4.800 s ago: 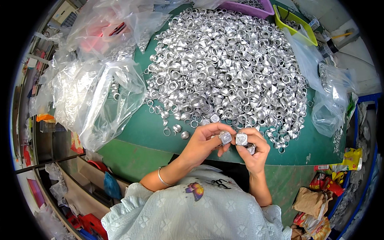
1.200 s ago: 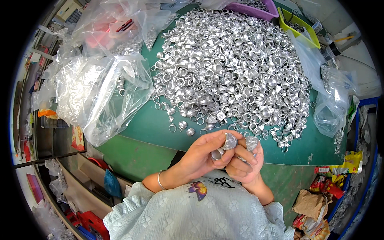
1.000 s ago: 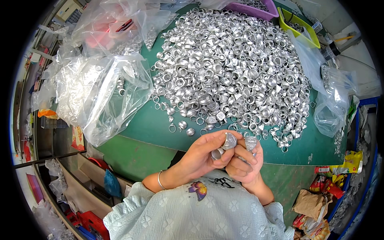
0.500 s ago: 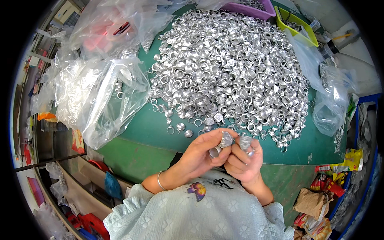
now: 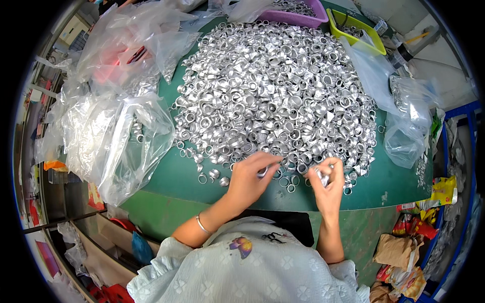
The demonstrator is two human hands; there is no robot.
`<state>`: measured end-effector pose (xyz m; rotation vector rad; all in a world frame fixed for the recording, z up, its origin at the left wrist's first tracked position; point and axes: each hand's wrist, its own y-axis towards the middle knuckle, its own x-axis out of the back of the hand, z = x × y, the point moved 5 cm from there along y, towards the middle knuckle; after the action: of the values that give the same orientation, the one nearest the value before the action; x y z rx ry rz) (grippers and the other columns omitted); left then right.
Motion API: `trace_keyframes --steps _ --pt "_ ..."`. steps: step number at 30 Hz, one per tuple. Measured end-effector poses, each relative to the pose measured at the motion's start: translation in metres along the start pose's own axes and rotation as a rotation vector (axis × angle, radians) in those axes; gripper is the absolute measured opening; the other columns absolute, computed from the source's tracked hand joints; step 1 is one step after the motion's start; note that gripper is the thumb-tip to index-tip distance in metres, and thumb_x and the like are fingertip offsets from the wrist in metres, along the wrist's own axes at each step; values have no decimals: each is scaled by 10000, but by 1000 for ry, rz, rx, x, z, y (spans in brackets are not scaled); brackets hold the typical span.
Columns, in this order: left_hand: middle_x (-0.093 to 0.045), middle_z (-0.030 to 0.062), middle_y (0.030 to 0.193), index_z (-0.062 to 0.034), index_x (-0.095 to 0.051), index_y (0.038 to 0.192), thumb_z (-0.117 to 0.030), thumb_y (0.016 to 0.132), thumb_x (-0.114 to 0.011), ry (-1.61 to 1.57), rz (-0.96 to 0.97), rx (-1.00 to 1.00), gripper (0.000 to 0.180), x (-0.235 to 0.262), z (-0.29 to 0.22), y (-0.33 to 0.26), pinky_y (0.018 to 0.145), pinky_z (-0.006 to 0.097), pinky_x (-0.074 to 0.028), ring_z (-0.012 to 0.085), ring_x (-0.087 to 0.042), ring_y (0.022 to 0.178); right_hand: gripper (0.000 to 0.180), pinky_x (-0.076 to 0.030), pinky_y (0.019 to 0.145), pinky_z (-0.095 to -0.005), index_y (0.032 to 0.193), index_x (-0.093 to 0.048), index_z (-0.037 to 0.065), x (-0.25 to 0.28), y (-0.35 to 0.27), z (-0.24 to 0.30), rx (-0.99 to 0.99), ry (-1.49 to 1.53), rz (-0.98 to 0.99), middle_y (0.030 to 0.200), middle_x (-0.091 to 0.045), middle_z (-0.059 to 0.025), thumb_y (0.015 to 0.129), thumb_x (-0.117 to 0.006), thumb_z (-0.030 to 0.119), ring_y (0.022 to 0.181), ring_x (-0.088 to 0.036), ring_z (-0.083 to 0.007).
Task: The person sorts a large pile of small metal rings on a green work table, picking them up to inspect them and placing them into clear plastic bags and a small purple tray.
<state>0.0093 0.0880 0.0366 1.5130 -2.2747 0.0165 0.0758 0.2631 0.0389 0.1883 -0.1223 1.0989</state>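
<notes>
A broad heap of silver-coloured metal rings (image 5: 278, 86) covers the middle of the green table (image 5: 166, 174). At the heap's near edge, my left hand (image 5: 248, 179) reaches in with fingers bent, slightly blurred. A metal ring (image 5: 262, 172) shows inside its curled fingers. My right hand (image 5: 328, 183) is closed a little to the right, with a few silver rings (image 5: 322, 177) held against its palm; its fingertips are by the loose rings at the edge. Between the two hands lie several loose rings (image 5: 290, 183) on the tabletop.
Clear plastic bags (image 5: 91, 136) crowd the left side, with a pink item (image 5: 113, 65) among them. Purple (image 5: 298, 19) and yellow-green baskets (image 5: 371, 43) stand at the back. Another plastic bag (image 5: 406, 141) lies right. Drawers (image 5: 101, 242) are at lower left, packets (image 5: 404, 252) at lower right.
My hands were together near my body, holding rings. Now they are apart, at the near edge of the heap: the left further forward, the right further right. The view has shifted slightly.
</notes>
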Motion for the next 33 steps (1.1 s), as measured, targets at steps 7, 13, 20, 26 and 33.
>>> trace_keyframes --steps 7,13,20,26,33 --pt "-585 86 784 -96 -593 1033 -131 777 -651 572 -107 -180 264 -6 -24 74 539 386 -449 305 -589 638 120 -446 545 -392 860 -656 88 -1 59 32 330 -1035 -27 759 -575 -68 756 -654 149 617 -590 -303" --pt "-606 103 827 -93 -585 1058 -165 760 -669 653 -69 -103 318 -1 4 93 536 388 -459 319 -600 661 54 -423 528 -296 782 -629 5 18 71 19 378 -360 -4 756 -594 -76 775 -642 57 565 -555 -187" --pt "-617 109 904 -21 -562 1077 -370 896 -536 -723 277 620 394 -23 25 34 646 400 -523 260 -631 711 173 -365 454 -197 917 -578 -17 -10 43 -10 -289 679 197 796 -568 -71 841 -576 139 554 -482 -96" --pt "-580 75 995 -89 -566 1047 -420 924 -436 -1754 248 1106 376 -26 15 -49 830 416 -499 217 -590 947 120 -456 631 -325 732 -593 34 -86 -15 63 643 -370 580 927 -594 -96 643 -674 35 736 -573 -245" --pt "-556 103 1115 -69 -560 1074 -238 876 -471 -1900 87 735 274 13 34 -56 930 382 -424 205 -529 1066 344 -347 840 -398 982 -573 71 -130 -30 77 834 -571 601 1073 -525 -91 701 -702 220 1025 -481 -268"
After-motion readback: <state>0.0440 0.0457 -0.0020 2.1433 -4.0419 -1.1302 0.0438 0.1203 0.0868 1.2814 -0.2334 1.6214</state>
